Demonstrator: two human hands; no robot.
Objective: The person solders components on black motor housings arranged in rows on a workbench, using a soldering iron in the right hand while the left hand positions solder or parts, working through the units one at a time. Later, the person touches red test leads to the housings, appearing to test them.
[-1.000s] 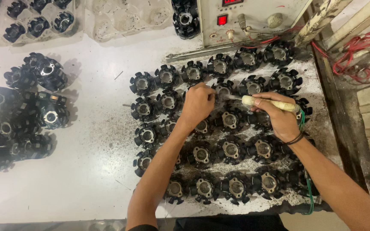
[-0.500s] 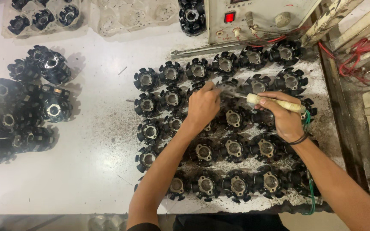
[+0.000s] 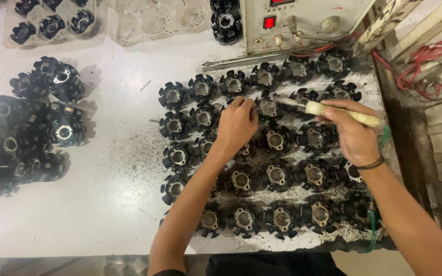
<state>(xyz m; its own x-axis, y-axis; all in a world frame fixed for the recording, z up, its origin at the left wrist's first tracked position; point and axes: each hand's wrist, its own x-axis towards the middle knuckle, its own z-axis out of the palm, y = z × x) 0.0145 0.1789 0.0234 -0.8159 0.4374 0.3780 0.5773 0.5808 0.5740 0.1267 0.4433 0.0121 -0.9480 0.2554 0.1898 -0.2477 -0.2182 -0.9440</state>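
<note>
Rows of black star-shaped parts with metal centres (image 3: 276, 175) lie on a dirty patch of the white table (image 3: 108, 194). My left hand (image 3: 237, 124) rests with curled fingers on the parts in the second row; whether it grips one I cannot tell. My right hand (image 3: 351, 134) holds a pale wooden-handled tool (image 3: 336, 112) that points left, its thin tip over a part (image 3: 268, 107) just right of my left hand. A dark band circles my right wrist.
A pile of the same black parts (image 3: 31, 133) sits at the left. Clear plastic trays (image 3: 52, 23) lie at the back, one with parts in it. A grey control box (image 3: 303, 23) with a red light stands at the back right, red wires (image 3: 425, 66) beside it.
Both hands stay on the same parts, nearly still. The view has shifted slightly, so the table appears a little lower in frame.
</note>
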